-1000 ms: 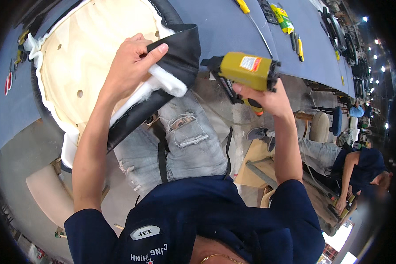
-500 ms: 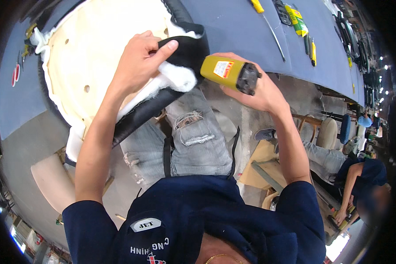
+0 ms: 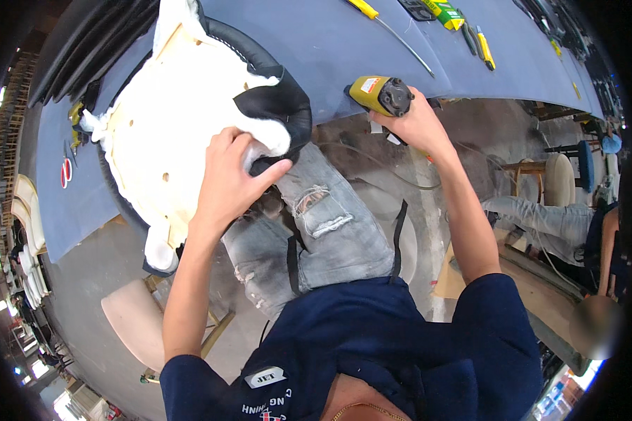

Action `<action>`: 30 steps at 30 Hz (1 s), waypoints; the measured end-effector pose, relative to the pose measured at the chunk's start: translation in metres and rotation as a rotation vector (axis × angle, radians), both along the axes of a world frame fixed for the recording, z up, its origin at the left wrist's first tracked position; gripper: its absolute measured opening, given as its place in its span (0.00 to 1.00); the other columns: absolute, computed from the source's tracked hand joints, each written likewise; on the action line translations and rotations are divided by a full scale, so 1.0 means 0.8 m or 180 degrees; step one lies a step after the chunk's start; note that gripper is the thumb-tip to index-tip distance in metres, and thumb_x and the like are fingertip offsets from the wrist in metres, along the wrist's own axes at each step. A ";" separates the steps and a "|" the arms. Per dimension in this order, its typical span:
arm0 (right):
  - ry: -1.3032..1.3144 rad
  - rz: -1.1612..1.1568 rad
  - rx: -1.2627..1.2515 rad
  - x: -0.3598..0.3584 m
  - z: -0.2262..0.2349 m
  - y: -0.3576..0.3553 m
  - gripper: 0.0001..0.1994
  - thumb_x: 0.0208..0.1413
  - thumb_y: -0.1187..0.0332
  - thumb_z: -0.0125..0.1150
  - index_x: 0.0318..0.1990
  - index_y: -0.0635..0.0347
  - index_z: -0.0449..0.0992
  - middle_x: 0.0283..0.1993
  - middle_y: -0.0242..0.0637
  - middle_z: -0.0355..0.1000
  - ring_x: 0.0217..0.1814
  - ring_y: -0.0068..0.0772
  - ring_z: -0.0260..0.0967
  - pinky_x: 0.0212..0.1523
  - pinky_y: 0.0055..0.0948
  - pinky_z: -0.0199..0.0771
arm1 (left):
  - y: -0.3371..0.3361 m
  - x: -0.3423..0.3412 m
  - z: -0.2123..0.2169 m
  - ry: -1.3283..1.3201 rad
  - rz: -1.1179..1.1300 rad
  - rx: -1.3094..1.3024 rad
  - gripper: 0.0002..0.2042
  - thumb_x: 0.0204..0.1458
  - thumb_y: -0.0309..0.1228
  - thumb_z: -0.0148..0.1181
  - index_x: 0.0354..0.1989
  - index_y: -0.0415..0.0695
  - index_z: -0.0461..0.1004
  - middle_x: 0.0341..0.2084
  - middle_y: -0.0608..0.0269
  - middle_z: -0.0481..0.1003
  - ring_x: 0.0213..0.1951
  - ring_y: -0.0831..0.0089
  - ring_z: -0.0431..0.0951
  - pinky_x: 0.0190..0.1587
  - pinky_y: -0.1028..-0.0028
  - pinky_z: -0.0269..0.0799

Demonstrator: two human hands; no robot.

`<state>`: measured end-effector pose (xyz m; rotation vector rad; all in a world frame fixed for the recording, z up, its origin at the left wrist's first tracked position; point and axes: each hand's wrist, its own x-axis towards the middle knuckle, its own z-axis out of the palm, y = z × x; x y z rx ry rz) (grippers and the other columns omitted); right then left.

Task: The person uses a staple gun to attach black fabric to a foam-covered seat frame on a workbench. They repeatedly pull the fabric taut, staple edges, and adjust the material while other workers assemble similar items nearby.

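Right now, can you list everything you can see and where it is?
board: one, cream, upper left
padding: one visible roll, white, board's right edge
cover: one, black, around the board
power tool: one, olive and black, upper middle
table: one, blue-grey, top
scissors: one pair, red-handled, table's left
screwdriver: one, yellow-handled, table's top
packet: one, green and yellow, table's top
seat: one, beige, lower left
co-worker: one, grey trousers, right
far edges: too small to count
jeans: one pair, grey, centre
shirt: one, dark blue, bottom
left hand: one, bare, at the padding
right hand: one, bare, on the power tool
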<state>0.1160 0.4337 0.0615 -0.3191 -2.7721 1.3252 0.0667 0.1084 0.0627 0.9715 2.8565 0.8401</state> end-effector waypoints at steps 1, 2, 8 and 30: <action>0.0104 0.0049 -0.0021 0.003 -0.003 -0.003 0.22 0.49 0.71 0.70 0.53 0.64 0.77 0.46 0.49 0.82 0.47 0.47 0.80 0.53 0.35 0.77 | 0.012 -0.003 -0.001 -0.0114 0.0095 0.0009 0.28 0.46 0.47 0.75 0.46 0.34 0.76 0.44 0.47 0.74 0.50 0.50 0.72 0.55 0.59 0.69; 0.0169 0.0059 -0.0049 0.005 -0.005 -0.006 0.23 0.49 0.71 0.70 0.54 0.64 0.77 0.46 0.49 0.82 0.47 0.48 0.80 0.53 0.35 0.76 | 0.026 -0.012 -0.003 -0.0228 0.0192 0.0019 0.29 0.45 0.45 0.76 0.47 0.34 0.75 0.44 0.46 0.74 0.49 0.49 0.73 0.54 0.59 0.69; 0.0057 -0.0029 -0.0306 0.005 -0.015 -0.009 0.26 0.51 0.71 0.70 0.60 0.59 0.74 0.51 0.44 0.81 0.52 0.39 0.79 0.57 0.34 0.75 | 0.067 -0.076 0.003 0.0214 -0.0647 0.0068 0.28 0.44 0.49 0.77 0.39 0.36 0.73 0.28 0.46 0.75 0.35 0.47 0.77 0.39 0.57 0.72; 0.0059 0.0916 -0.1189 0.054 0.002 -0.116 0.32 0.50 0.76 0.67 0.66 0.66 0.70 0.61 0.41 0.77 0.60 0.25 0.72 0.65 0.31 0.69 | 0.024 -0.124 -0.038 0.0171 -0.1720 0.0403 0.17 0.59 0.41 0.63 0.26 0.40 0.78 0.26 0.60 0.74 0.42 0.57 0.68 0.56 0.60 0.58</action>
